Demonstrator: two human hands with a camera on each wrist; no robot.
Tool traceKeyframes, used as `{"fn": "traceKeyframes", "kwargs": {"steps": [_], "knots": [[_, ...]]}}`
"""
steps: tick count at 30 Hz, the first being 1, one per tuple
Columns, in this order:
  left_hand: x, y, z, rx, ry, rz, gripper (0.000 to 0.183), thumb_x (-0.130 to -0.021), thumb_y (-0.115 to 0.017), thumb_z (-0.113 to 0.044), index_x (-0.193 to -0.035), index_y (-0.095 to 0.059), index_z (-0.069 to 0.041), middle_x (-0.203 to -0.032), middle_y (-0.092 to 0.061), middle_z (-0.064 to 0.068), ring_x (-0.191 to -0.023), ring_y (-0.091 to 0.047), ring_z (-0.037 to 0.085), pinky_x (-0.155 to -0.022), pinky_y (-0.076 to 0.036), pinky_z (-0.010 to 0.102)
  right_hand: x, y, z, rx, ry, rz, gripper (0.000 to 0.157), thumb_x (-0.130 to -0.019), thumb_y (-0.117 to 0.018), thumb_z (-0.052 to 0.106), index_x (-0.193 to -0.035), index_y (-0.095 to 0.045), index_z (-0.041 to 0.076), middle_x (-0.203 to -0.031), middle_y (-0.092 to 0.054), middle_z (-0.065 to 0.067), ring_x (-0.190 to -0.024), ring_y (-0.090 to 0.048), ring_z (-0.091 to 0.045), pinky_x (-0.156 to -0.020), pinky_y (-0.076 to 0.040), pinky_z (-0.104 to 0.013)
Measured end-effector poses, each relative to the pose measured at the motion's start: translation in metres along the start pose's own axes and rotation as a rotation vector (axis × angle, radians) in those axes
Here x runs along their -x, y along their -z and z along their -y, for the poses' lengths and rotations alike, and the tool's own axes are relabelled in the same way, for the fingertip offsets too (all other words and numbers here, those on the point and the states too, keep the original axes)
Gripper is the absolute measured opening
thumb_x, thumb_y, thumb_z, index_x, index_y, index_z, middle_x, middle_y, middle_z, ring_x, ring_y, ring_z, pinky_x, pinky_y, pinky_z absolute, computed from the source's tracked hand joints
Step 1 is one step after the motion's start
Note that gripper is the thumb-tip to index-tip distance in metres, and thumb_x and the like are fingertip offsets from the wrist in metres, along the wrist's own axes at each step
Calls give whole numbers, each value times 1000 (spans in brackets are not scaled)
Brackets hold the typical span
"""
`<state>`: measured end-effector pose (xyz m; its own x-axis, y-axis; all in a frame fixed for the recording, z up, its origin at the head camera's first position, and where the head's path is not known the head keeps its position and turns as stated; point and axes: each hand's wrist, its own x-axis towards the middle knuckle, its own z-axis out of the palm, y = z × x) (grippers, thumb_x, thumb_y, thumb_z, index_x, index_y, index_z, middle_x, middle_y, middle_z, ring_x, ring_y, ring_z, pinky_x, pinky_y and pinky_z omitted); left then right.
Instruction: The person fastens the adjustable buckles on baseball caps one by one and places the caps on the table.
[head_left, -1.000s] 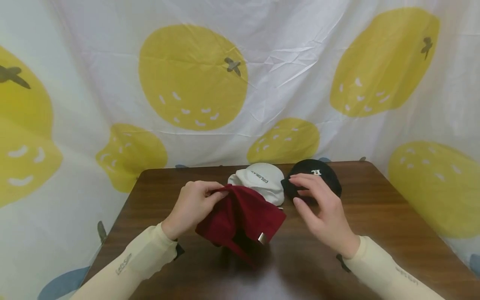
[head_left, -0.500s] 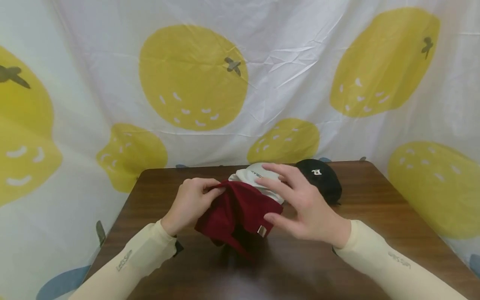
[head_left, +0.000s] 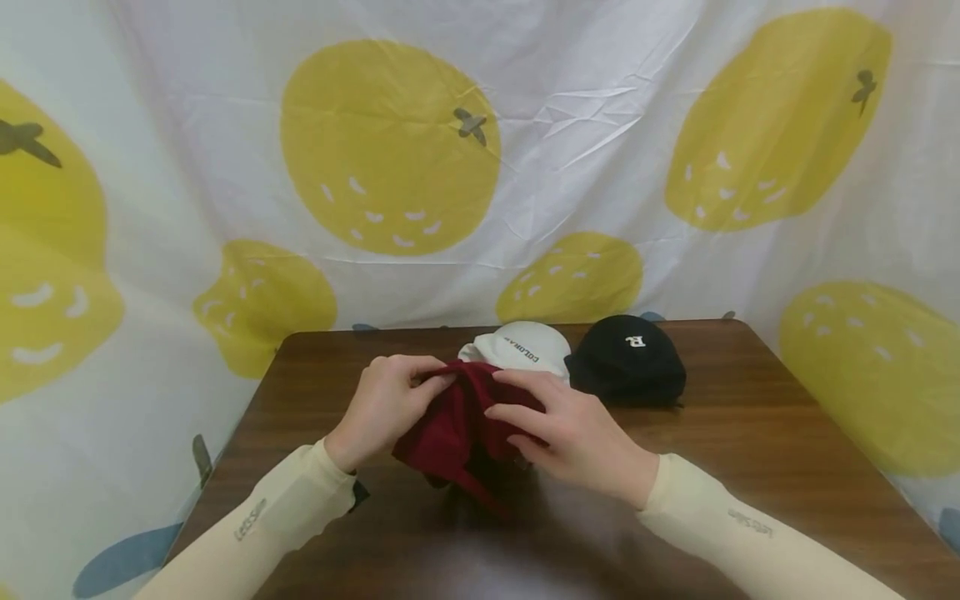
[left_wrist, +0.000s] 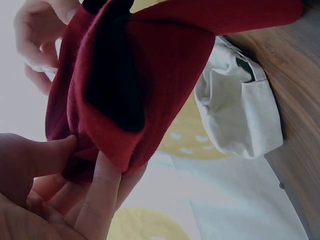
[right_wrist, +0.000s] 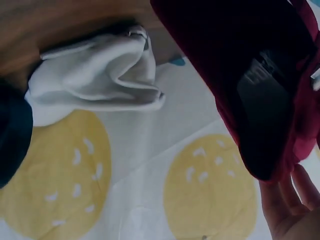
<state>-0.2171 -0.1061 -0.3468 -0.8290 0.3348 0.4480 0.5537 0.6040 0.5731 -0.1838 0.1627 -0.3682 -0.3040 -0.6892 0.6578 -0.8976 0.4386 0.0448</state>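
A dark red cap (head_left: 438,437) is held up over the table, sagging in folds, and its dark inside shows in both wrist views. My left hand (head_left: 386,408) pinches its upper left edge between thumb and fingers. Across the cap's right side spreads my right hand (head_left: 577,433), fingers bent and apart, overlapping the cloth in the head view. In the left wrist view, the right hand's fingers (left_wrist: 37,45) curve beside the cap's far edge. A white cap (head_left: 532,337) with dark lettering sits behind, partly hidden by the red one.
A black cap (head_left: 626,375) with a white letter stands right of the white cap. The brown wooden table (head_left: 750,433) reaches back to a hanging white cloth (head_left: 420,292) printed with yellow lemons.
My right hand has moved left, from in front of the black cap to the red cap's right side, covering the metal tag there. My left hand has kept its hold.
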Motion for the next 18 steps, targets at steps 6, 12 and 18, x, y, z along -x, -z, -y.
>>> {"fn": "traceKeyframes", "kwargs": {"steps": [6, 12, 18], "knots": [[1, -1, -1, -9, -18, -17, 7, -94, -74, -22, -95, -80, -25, -81, -71, -13, -67, -60, 8, -61, -50, 31, 9, -14, 5, 38, -26, 126, 81, -72, -89, 46, -143, -56, 24, -156, -38, -10, -141, -37, -28, -97, -50, -47], [2, -1, -1, -2, -21, -27, 8, -93, -74, -22, -97, -80, -24, -82, -72, -12, -66, -60, 6, -60, -51, 30, 22, -27, 8, 170, -6, 196, 103, -68, -93, 39, -155, -40, 27, -164, -23, -12, -147, -26, -37, -103, -42, -54], [3, -2, 0, 1, -31, -25, 8, -93, -74, -22, -99, -80, -24, -83, -72, -12, -66, -60, 6, -60, -51, 30, 23, -32, 2, 232, 86, 14, 50, -94, -63, 10, -144, -57, 17, -151, -45, -18, -135, -45, -40, -94, -50, -52]]}}
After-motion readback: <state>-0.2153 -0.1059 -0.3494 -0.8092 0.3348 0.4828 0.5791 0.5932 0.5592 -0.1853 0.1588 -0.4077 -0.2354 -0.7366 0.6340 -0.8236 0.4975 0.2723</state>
